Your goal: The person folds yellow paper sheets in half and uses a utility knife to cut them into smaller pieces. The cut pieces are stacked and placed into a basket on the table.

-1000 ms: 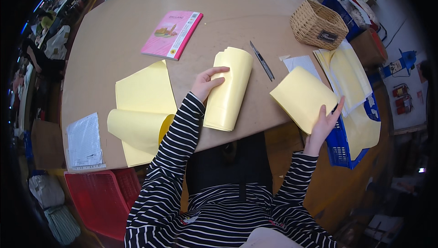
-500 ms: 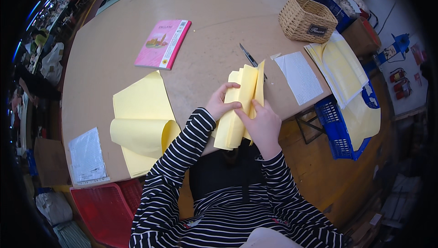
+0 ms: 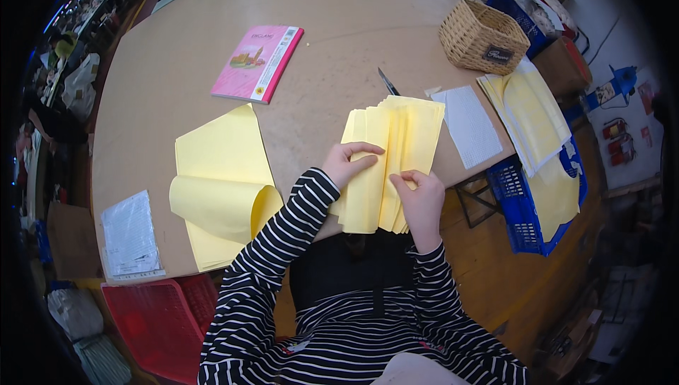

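Between my two grips, at the near edge of the worktop [image 3: 332, 45], was placed the yellow stack [image 3: 417, 130], many paper sheets folded lengthwise, with the layers spread like a fan on the right side. From my distant place I saw the left grip [image 3: 346, 164] closed upon the left part of it, with thumb and forefinger on the upper face; what the other fingers did, I could not see well. The right grip [image 3: 423, 199] was pinching the spread layers with thumb and forefinger, lower and just to the right of the left one.

To the left of the left grip lay some other yellow sheets [image 3: 218, 146], their nearer end curled over, and more far to that side a whitish packet [image 3: 131, 233]. Ahead and leftward of it I noticed a pink notebook [image 3: 256, 63]. Just beyond both grips, a slim dark tool [image 3: 388, 82] was partly covered by the stack. At the right of the right grip was a white sheet [image 3: 468, 127], then a blue crate [image 3: 513, 208] with papers upon it; farther ahead on this side stood a wicker basket [image 3: 460, 38].
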`<state>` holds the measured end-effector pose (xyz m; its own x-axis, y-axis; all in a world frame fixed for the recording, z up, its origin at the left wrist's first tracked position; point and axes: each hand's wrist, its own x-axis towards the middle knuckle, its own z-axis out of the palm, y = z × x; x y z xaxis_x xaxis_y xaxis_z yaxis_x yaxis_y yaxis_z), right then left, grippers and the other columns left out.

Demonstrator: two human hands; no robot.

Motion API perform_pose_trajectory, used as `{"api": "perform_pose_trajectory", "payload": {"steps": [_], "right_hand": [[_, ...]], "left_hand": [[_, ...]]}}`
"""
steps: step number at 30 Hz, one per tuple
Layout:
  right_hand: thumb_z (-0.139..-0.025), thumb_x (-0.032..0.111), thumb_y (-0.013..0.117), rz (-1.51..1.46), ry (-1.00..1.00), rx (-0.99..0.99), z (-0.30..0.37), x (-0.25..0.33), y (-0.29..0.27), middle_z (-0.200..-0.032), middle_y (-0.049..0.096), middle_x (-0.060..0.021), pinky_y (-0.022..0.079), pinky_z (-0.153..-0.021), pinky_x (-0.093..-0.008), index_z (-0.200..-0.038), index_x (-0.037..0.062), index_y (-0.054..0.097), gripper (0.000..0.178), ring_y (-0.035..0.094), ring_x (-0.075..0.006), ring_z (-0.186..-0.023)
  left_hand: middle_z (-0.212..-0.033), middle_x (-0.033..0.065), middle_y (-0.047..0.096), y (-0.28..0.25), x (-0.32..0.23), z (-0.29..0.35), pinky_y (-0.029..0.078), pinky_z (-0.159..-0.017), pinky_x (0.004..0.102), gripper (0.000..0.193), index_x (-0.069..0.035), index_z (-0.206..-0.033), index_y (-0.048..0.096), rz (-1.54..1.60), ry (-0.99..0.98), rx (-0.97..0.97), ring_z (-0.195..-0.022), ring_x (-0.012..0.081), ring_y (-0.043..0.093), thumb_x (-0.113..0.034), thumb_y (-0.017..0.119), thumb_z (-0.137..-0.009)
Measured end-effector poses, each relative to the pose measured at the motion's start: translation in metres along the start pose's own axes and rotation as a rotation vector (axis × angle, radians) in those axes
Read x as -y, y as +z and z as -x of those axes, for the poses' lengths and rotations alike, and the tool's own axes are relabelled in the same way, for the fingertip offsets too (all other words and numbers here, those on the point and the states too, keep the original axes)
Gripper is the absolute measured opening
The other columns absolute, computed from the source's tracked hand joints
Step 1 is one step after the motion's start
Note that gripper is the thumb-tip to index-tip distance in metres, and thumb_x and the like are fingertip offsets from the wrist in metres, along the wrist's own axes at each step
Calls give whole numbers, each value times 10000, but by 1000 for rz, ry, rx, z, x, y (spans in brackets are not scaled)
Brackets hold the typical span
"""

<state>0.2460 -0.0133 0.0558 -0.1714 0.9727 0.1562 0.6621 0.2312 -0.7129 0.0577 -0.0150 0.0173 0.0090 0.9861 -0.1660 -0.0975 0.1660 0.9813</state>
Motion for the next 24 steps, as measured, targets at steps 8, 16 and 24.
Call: {"api": "perform_pose_trajectory", "payload": {"steps": [8, 16, 24], "right_hand": [[-796, 133, 761, -239, 27, 60, 5, 5, 13, -773, 634, -161, 486, -736, -330, -810, -31, 691, 180, 630, -247, -757], [-933, 34, 590, -415, 62, -512, -26, -10, -50, -1205, 585, -151, 431, -974, -332, -1214, -24, 547, 290, 536, -205, -1121], [-941, -11, 496, -961, -35, -348, -53, -24, -93, -1386, 467, -181, 412, -1048, -358, -1481, -34, 268, 587, 474, -249, -1266]], "left_hand": [[-834, 116, 661, -8, 14, -7, 516, -770, 311, 208, -39, -922, 631, -378, 122, -64, -804, 196, 640, -196, 714, -813], [-1009, 150, 668, -51, 4, -7, 580, -769, 342, 434, -9, -1207, 471, 707, 248, -21, -879, 219, 690, 25, 602, -794], [-1231, 214, 601, -37, 42, -31, 538, -890, 344, 841, 5, -1490, 184, 154, 121, -290, -1081, 258, 634, 133, 554, -745]]}}
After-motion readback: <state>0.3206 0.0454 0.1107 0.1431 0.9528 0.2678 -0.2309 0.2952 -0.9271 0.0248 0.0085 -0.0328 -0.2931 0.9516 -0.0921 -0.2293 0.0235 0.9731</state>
